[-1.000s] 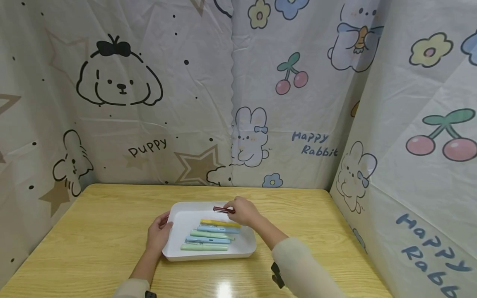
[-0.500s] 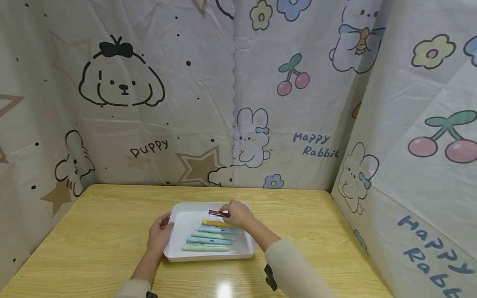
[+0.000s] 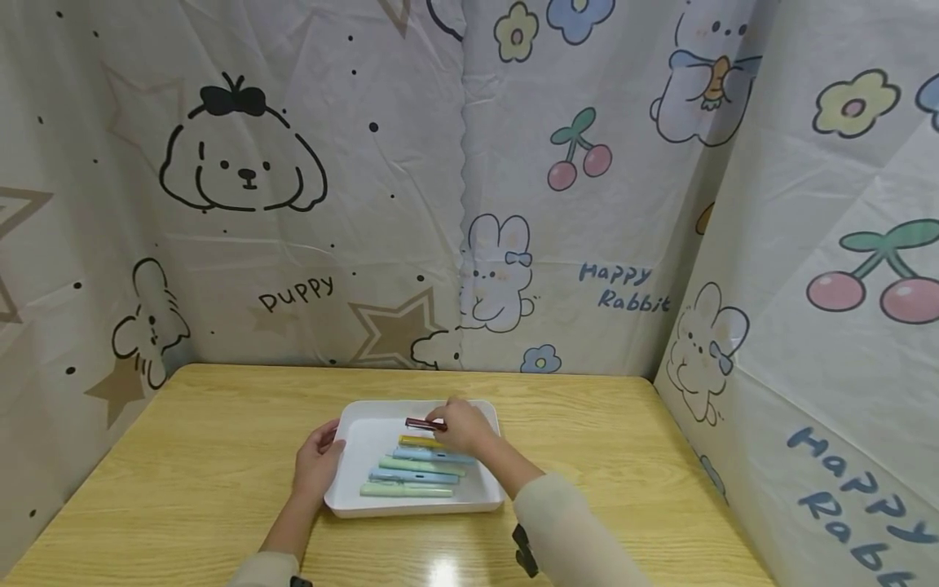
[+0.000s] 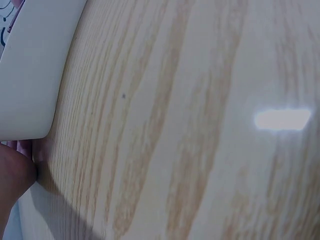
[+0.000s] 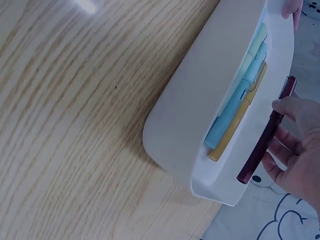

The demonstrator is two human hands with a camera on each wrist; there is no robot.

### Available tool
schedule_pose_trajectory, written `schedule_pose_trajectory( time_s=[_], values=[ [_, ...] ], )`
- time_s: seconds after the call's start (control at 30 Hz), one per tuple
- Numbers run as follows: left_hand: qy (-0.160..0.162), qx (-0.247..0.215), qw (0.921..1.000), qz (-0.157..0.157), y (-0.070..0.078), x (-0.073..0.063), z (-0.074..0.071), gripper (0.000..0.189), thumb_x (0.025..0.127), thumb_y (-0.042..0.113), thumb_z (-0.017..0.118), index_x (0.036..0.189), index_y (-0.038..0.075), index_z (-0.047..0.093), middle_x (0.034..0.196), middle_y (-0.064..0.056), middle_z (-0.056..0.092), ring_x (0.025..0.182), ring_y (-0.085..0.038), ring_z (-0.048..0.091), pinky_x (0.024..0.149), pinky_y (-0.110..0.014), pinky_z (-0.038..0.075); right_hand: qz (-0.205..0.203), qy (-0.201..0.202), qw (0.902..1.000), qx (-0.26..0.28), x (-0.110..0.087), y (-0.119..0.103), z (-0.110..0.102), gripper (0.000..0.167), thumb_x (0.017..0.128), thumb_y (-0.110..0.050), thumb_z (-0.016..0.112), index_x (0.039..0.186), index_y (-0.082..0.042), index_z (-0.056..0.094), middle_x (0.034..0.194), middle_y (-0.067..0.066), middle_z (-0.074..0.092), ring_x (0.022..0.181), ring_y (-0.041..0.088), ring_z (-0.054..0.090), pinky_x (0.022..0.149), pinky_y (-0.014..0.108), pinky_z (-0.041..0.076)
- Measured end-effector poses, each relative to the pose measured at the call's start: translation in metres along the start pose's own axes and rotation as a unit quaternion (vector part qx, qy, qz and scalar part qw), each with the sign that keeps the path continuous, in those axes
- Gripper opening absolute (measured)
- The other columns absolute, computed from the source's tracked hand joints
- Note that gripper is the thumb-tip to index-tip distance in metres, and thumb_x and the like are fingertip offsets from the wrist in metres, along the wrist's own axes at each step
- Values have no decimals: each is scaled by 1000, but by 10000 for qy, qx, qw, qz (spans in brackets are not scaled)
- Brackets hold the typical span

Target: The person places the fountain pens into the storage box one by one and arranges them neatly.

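Note:
My right hand (image 3: 464, 428) pinches a dark red pen (image 5: 260, 150) between thumb and fingers over the far part of a white tray (image 3: 357, 436). Along the tray's left side, my left hand (image 3: 317, 463) grips the edge, its thumb at the rim. Just nearer than the red pen lies a yellow pen (image 3: 420, 441), its right end hidden behind the right hand. Nearer still, light blue and light green pens (image 3: 414, 475) alternate in a row, roughly side by side. In the left wrist view, only the tray's outer wall (image 4: 35, 65) and part of the hand appear.
The tray stands on a wood-grain table (image 3: 587, 456). Behind it hangs a printed cloth (image 3: 381, 204) with cartoon animals, and more cloth (image 3: 829, 367) closes off the right side. Light glares off the tabletop near the front.
My right hand has moved a little left and toward the row with the dark red pen, now close above the yellow one. My left hand keeps its grip on the tray.

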State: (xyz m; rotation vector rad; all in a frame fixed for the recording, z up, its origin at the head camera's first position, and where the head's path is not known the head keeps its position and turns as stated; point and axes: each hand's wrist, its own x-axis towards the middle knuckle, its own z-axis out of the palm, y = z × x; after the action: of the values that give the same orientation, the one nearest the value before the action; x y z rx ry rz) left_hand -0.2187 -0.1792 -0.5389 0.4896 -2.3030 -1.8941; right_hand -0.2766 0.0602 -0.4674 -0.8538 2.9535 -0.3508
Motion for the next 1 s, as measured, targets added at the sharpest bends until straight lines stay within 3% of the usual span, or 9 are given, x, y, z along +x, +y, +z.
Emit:
schedule_pose_trajectory(
  time_s=[0.5, 0.77, 1.0],
  values=[
    [-1, -5, 10000, -58, -2, 2, 1, 43, 96, 11, 44, 139, 4, 39, 139, -24, 42, 126, -35, 41, 106, -49, 36, 123, -101, 9994, -299, 3, 0, 8, 24, 87, -21, 63, 110, -24, 69, 92, -1, 61, 78, 11, 51, 59, 25, 39],
    [15, -23, 10000, -43, -1, 2, 1, 43, 96, 10, 44, 139, 4, 39, 139, -23, 42, 125, -34, 41, 106, -49, 37, 128, -92, 9998, -142, 4, -1, 7, 24, 86, -19, 63, 108, -21, 70, 90, 0, 60, 78, 11, 50, 60, 26, 39],
    [7, -37, 10000, -41, -3, 3, 1, 43, 96, 9, 43, 138, 4, 39, 138, -23, 43, 125, -34, 42, 105, -49, 37, 383, -179, 9990, -158, 3, -2, 11, 24, 88, -23, 64, 111, -23, 69, 96, 0, 63, 87, 14, 54, 68, 32, 43]
  ],
)
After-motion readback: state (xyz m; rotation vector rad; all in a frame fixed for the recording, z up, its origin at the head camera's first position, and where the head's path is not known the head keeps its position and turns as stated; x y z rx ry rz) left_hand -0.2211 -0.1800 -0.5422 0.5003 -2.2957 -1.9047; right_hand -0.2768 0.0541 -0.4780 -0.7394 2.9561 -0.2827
